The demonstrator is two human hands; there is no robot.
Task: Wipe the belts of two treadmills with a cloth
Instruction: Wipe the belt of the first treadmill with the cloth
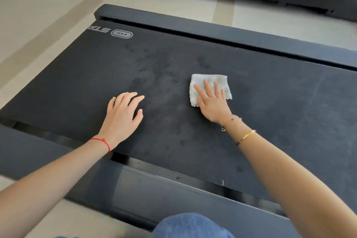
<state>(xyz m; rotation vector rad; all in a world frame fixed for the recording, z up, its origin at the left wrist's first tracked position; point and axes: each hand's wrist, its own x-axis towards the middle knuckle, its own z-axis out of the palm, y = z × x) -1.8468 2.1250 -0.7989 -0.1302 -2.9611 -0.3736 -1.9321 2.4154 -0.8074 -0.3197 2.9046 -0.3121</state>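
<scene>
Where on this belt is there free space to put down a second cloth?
The belt is bare right of the cloth and the right hand, toward the far rail. Also bare: between the left hand and the logo. Crowded: between the hands.

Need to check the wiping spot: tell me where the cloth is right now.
In the head view the cloth lies flat on the near treadmill's belt, right of centre, pressed under the right hand; the left hand rests on the belt beside it.
</scene>
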